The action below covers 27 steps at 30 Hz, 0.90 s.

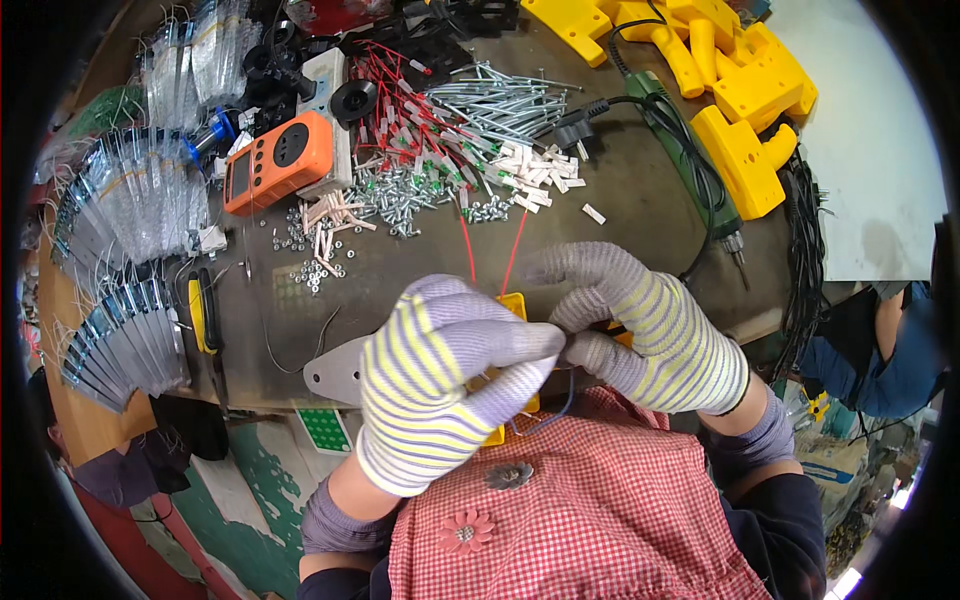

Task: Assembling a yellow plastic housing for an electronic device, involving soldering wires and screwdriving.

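Note:
Both my hands wear striped grey-and-yellow knit gloves and meet over a yellow plastic housing [513, 303] at the table's near edge. My left hand [440, 375] is closed, thumb and forefinger pinched together above the housing. Fingertip to fingertip with it, my right hand [650, 335] is pinched too, its upper finger smeared by motion. What the fingertips hold is hidden. Two red wires [468, 250] run up from behind the housing, and a blue-grey wire [552, 418] loops below it. A grey metal plate with holes [337, 373] sticks out beside my left hand.
Screws [400, 195], nuts, white connectors [540, 172], long bolts [495, 100] and red-wired parts lie beyond. An orange meter [280, 162], wired metal plates [125, 335] and yellow-handled pliers [205, 315] are left. A green electric screwdriver [690, 150] and yellow housings [740, 160] stand right.

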Each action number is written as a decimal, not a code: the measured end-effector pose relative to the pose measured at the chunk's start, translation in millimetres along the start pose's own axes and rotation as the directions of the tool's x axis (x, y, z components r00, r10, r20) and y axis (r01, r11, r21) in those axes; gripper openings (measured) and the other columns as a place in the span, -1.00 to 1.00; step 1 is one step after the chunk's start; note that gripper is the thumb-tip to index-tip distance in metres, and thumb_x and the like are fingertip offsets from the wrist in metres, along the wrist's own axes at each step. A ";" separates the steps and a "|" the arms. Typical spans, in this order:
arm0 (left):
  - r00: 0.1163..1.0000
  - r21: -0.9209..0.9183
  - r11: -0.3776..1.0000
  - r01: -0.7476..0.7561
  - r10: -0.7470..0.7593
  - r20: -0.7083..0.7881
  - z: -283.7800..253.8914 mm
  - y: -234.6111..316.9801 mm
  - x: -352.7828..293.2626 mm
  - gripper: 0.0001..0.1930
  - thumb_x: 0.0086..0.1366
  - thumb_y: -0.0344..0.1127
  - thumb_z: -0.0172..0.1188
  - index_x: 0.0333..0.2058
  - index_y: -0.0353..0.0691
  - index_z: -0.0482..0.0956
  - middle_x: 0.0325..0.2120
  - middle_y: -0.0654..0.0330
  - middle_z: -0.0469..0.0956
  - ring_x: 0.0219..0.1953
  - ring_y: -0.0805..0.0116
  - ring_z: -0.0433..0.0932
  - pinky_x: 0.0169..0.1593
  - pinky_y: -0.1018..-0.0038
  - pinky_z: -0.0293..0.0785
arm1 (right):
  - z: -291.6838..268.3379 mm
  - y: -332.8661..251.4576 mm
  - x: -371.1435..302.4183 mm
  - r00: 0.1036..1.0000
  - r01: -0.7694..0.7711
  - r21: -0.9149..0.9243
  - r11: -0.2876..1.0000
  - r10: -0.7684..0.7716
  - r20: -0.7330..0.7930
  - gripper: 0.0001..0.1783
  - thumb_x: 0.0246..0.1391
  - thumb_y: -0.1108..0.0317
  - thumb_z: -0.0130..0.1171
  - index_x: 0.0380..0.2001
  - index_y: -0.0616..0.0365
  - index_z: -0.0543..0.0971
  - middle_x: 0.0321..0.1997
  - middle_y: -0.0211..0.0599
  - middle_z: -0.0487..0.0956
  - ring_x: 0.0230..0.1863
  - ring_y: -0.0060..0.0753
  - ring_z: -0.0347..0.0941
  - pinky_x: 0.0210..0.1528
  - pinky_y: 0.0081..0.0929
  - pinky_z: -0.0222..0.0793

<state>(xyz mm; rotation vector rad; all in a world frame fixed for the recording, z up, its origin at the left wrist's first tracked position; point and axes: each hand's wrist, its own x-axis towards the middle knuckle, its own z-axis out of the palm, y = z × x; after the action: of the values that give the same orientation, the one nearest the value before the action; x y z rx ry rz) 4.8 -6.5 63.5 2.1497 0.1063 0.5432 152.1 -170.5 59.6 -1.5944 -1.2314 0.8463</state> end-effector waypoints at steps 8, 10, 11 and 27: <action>0.913 -0.290 0.896 0.338 -0.237 0.332 -12.9 -2.8 -1.1 0.17 0.00 -0.35 0.55 0.48 -0.21 -0.07 -0.49 0.25 0.65 -0.30 0.51 0.63 -0.07 0.49 0.51 | 0.7 4.9 2.8 0.923 0.165 -0.248 0.955 -0.238 -0.303 -0.79 0.16 0.41 0.25 -0.12 0.11 0.63 -0.27 -0.22 0.66 -0.27 -0.07 0.64 -0.23 -0.34 0.55; 0.910 -0.374 0.839 0.396 -0.303 0.284 -13.6 6.1 -0.6 0.09 0.04 -0.47 0.46 0.48 -0.22 -0.04 -0.52 0.29 0.59 -0.38 0.59 0.56 -0.14 0.55 0.47 | -4.9 0.8 3.6 0.929 0.277 -0.272 0.921 -0.330 -0.170 -0.86 0.18 0.44 0.21 -0.21 0.11 0.67 -0.29 -0.23 0.65 -0.29 -0.07 0.63 -0.26 -0.33 0.54; 0.931 -0.408 0.837 0.364 -0.313 0.188 -13.0 5.0 -0.5 0.02 0.01 -0.47 0.41 0.45 -0.23 0.06 -0.49 0.36 0.53 -0.37 0.60 0.49 -0.02 0.52 0.41 | -5.0 2.4 2.4 0.933 0.284 -0.236 0.929 -0.324 -0.156 -0.87 0.18 0.45 0.17 -0.25 0.12 0.67 -0.32 -0.21 0.64 -0.30 -0.06 0.62 -0.26 -0.30 0.54; 0.957 -0.160 0.964 0.211 -0.237 -0.167 -28.3 1.1 -19.0 -0.36 0.08 -0.59 0.17 0.22 -0.21 0.48 -0.59 0.41 0.45 -0.48 0.49 0.42 0.08 0.39 0.30 | -2.2 3.3 19.9 0.959 0.226 -0.394 0.891 -0.274 -0.069 -0.80 0.15 0.33 0.12 -0.21 0.14 0.64 -0.29 -0.11 0.61 -0.22 0.05 0.55 -0.14 -0.16 0.49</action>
<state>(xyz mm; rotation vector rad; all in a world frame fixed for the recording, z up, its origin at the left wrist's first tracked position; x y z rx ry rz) -24.3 9.0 72.2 1.9153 0.3988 0.5975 160.5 -152.1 57.5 -1.7113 -1.5413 0.3475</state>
